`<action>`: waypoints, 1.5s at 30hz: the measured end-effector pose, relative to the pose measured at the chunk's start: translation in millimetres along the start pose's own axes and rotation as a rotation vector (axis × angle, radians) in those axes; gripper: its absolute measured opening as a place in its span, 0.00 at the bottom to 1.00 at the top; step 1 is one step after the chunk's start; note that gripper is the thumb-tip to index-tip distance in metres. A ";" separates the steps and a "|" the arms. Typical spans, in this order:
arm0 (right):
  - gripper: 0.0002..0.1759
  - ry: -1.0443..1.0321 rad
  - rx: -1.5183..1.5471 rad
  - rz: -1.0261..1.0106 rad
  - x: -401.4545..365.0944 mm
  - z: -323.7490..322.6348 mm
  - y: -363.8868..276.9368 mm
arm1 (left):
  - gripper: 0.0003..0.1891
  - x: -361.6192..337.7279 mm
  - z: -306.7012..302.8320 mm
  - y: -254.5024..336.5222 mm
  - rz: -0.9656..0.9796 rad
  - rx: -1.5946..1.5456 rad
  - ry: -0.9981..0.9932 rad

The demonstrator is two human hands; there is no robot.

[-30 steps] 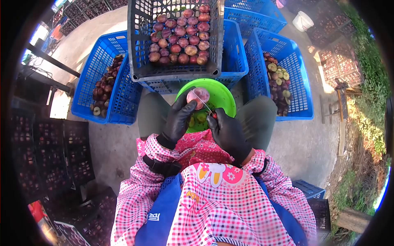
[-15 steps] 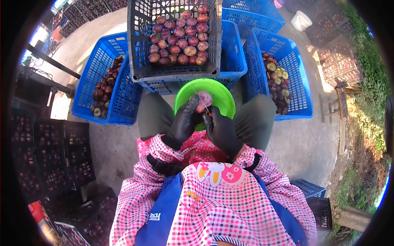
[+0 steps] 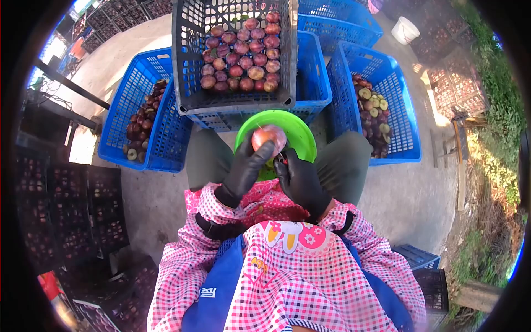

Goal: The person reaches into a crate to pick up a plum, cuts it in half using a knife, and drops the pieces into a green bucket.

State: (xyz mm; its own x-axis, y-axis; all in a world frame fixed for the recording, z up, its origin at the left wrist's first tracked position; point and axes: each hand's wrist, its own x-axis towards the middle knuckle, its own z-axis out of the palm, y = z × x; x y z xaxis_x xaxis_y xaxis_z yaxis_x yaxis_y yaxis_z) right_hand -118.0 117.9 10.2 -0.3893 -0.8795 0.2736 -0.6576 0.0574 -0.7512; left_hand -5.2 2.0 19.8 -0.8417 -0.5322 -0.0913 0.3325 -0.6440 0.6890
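Over the green plastic basin's left rim (image 3: 238,139), my black-gloved left hand (image 3: 244,169) is pinching a smooth red plum (image 3: 270,137); my right hand (image 3: 302,180), a red-handled tool (image 3: 285,162).

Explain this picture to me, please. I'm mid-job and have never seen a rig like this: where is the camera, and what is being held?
There is no machine here: these are a person's own two hands, in black gloves. The one camera is worn on the head, looking forward and down past the apron.

The left hand holds a round, reddish fruit. The right hand grips a small tool; some red shows, but most of it is hidden.

Below the hands, between the knees, is a green bowl. Ahead is a black crate of whole fruit. Blue crates stand left and right, holding fruit, some cut open.
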 end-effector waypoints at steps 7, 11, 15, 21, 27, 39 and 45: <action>0.12 0.114 0.006 -0.078 1.0 2.7 -11.5 | 0.28 5.0 -7.5 -4.2 0.084 0.054 -0.002; 0.12 0.057 0.046 0.013 1.1 2.0 -8.9 | 0.29 6.0 -7.6 7.4 0.061 0.285 0.022; 0.13 -0.020 0.051 0.036 -0.2 -0.7 -8.5 | 0.29 3.2 -14.8 4.8 0.136 0.531 -0.019; 0.12 -0.030 0.110 0.085 2.8 1.9 -10.1 | 0.28 4.2 -16.4 3.9 0.001 0.242 -0.002; 0.15 -0.104 0.318 0.109 16.2 -30.7 -19.9 | 0.28 15.1 -49.0 2.9 0.111 0.885 -0.028; 0.38 -0.030 0.445 0.227 30.6 -6.5 -0.9 | 0.22 14.5 -34.4 -39.4 0.334 0.818 0.149; 0.33 0.144 0.158 0.167 23.9 -5.9 -1.8 | 0.22 24.1 -63.9 -42.3 -0.403 -0.080 -0.213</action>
State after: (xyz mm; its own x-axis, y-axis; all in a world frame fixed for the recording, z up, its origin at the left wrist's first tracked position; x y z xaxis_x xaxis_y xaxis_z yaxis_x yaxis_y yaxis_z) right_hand -129.9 99.6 21.7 -0.5791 -0.7872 0.2119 -0.4723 0.1121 -0.8743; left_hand -12.3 -18.7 -57.5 -0.9763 -0.1116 -0.1852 -0.0144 -0.8211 0.5705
